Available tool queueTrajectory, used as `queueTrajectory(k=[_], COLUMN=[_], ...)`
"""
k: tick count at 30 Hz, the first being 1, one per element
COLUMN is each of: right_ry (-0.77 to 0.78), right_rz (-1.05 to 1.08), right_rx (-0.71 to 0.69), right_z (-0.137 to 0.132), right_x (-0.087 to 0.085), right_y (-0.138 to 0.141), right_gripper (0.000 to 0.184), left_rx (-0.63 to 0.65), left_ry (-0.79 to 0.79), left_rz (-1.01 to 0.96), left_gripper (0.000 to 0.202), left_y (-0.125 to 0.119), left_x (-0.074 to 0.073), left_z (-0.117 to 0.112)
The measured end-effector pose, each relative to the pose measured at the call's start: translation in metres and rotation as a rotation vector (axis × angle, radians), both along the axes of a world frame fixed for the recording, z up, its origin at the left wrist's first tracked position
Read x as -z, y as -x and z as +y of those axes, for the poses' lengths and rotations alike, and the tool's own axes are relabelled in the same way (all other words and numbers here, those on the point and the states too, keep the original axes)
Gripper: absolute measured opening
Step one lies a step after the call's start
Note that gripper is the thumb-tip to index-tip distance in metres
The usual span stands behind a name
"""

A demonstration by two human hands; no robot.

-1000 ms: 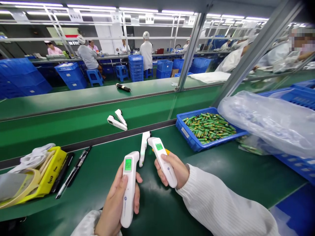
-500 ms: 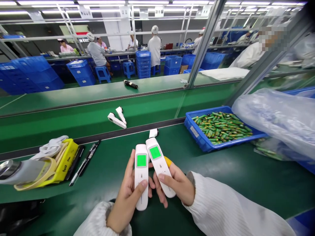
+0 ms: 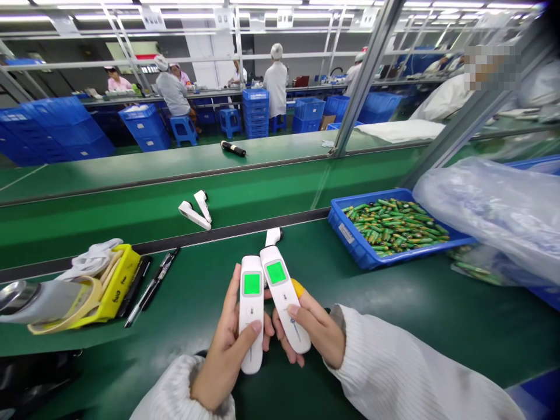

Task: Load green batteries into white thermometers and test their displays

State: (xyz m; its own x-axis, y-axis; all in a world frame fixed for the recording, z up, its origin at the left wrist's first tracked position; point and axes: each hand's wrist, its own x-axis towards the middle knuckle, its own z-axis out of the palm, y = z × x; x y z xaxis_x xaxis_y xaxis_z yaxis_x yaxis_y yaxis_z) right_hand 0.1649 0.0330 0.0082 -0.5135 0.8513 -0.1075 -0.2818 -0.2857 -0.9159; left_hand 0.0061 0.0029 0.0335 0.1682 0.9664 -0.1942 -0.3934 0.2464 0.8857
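Two white infrared thermometers with lit green screens are held side by side over the green table, their tops close together. My left hand (image 3: 223, 350) is wrapped round the left thermometer (image 3: 251, 309), thumb on its lower front. My right hand (image 3: 321, 326) grips the right thermometer (image 3: 280, 291), which leans to the left, thumb near its middle. A yellow cover (image 3: 298, 287) is on one finger of that hand. Just beyond them a third white thermometer (image 3: 273, 236) lies on the table, partly hidden behind the held ones.
Two more thermometers (image 3: 195, 214) lie on the green conveyor belt (image 3: 262, 192) ahead. To the right is a blue tray (image 3: 359, 252) of green batteries, beside a clear plastic bag (image 3: 490, 204). Pens (image 3: 151, 287), a yellow box (image 3: 125, 280) and a bottle (image 3: 48, 303) sit left. People work behind.
The two thermometers on the belt have shifted left. My right thumb has moved slightly up and right on its thermometer, uncovering a mark on the front. Both hands keep their hold.
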Motion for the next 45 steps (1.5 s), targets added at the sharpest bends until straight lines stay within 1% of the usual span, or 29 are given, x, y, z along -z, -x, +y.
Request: queueTrajectory(k=[5,8,12,21,26,30,34,39,45], right_ry=[0.002,0.023,0.006,0.008,0.027,0.007,0.024,0.02,0.002], right_rz=[-0.01,-0.004,0.012,0.005,-0.058,-0.052,-0.078,-0.098,-0.037], right_rx=[0.029,0.022,0.018,-0.017,-0.015,-0.01,-0.006,0.017,0.001], right_z=[-0.0012,-0.0008,0.0009,0.0034,0.004,0.0059,0.0066,0.0045,0.0046], right_x=[0.0008,0.0006,0.001,-0.0011,0.0006,0.0008,-0.001,-0.0012,-0.0002], right_y=[0.002,0.0023,0.0019,0.0024,0.0011,0.0022,0.0023,0.0013,0.0017], right_gripper=[0.033,0.032,0.03,0.038,0.042,0.045,0.044,0.044,0.044], left_rx=[-0.008,-0.005,0.014,0.005,0.028,0.036,0.06,0.066,0.063], left_ry=[0.031,0.014,-0.02,0.02,-0.004,0.004,0.005,-0.004,-0.015], left_rz=[0.02,0.027,0.051,0.026,-0.061,-0.039,-0.043,-0.051,-0.068], left_gripper=[0.088,0.085,0.082,0.081,0.078,0.076,0.075,0.077,0.079], left_y=[0.0,0.0003,0.0005,-0.0032,-0.0024,-0.0017,-0.0014,-0.0006,0.0005], left_x=[-0.0004,0.0011,0.0032,0.0021,0.0042,0.0068,0.0081,0.0073,0.0028], left_z=[0.0,-0.0005,-0.0012,-0.0019,-0.0028,-0.0039,-0.0041,-0.0031,-0.0009])
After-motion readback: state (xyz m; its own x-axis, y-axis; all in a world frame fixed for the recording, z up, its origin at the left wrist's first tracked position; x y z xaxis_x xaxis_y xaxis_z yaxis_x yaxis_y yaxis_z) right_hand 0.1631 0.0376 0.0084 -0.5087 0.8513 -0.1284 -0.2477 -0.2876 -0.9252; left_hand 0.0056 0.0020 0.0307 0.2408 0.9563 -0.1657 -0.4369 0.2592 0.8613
